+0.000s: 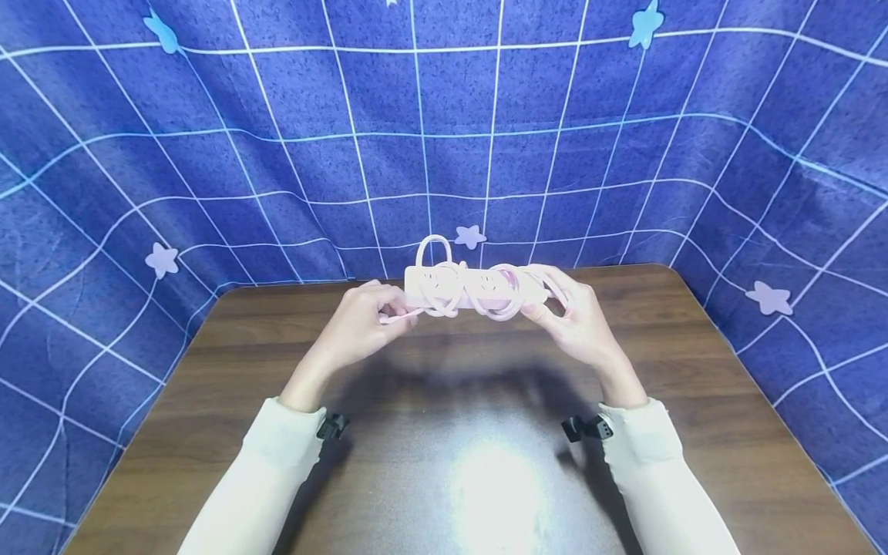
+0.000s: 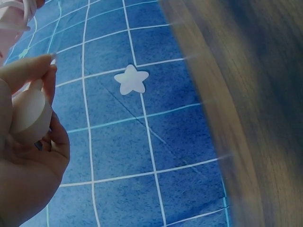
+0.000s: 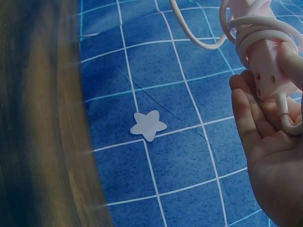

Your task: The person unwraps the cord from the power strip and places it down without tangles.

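A pale pink power strip (image 1: 489,287) is held up over the table, its cord (image 1: 435,238) wound around it in loose loops. One loop sticks up above the strip's left part. My left hand (image 1: 361,320) is at the strip's left end; the left wrist view has its fingers around the cord's pale plug (image 2: 31,116), with the prongs out of sight. At the other end my right hand (image 1: 581,320) grips the strip between thumb and fingers. In the right wrist view the strip's end face (image 3: 267,78) shows small holes, and the cord leaves it near the palm.
Below the hands lies a brown wooden table (image 1: 277,370) with a bright light reflection near its front. A blue curtain (image 1: 312,169) with white grid lines and star shapes hangs behind it and along both sides.
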`<move>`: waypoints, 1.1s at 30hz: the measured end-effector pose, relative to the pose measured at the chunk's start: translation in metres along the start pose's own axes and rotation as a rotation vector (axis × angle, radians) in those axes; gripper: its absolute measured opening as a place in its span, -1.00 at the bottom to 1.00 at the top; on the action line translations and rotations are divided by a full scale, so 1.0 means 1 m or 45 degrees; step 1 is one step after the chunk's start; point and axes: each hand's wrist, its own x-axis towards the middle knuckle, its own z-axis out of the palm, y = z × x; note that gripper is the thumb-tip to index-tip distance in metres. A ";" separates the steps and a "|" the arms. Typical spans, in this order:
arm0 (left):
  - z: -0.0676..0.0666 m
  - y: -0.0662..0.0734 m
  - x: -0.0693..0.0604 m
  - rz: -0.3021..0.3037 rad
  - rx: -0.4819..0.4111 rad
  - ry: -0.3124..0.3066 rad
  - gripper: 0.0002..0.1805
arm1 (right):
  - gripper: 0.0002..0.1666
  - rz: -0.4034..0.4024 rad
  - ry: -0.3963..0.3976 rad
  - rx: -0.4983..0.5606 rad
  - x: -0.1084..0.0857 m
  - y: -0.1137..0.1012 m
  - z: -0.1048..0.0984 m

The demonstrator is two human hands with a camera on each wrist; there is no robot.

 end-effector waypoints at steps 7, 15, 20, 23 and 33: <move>-0.006 0.000 0.003 -0.019 -0.018 0.013 -0.90 | -0.43 -0.010 -0.018 0.021 0.000 0.002 -0.001; -0.020 0.001 0.008 -0.013 0.013 0.029 -0.96 | -0.43 -0.017 -0.069 0.049 -0.001 0.004 -0.002; -0.029 0.004 0.013 -0.004 0.034 0.058 -0.92 | -0.42 -0.024 -0.082 0.064 -0.001 0.004 -0.003; -0.035 0.007 0.016 0.011 0.043 0.085 -0.90 | -0.42 -0.026 -0.100 0.041 -0.001 0.004 -0.003; -0.054 0.018 0.026 0.071 0.072 0.176 -0.93 | -0.43 -0.031 -0.102 -0.010 -0.002 0.007 -0.003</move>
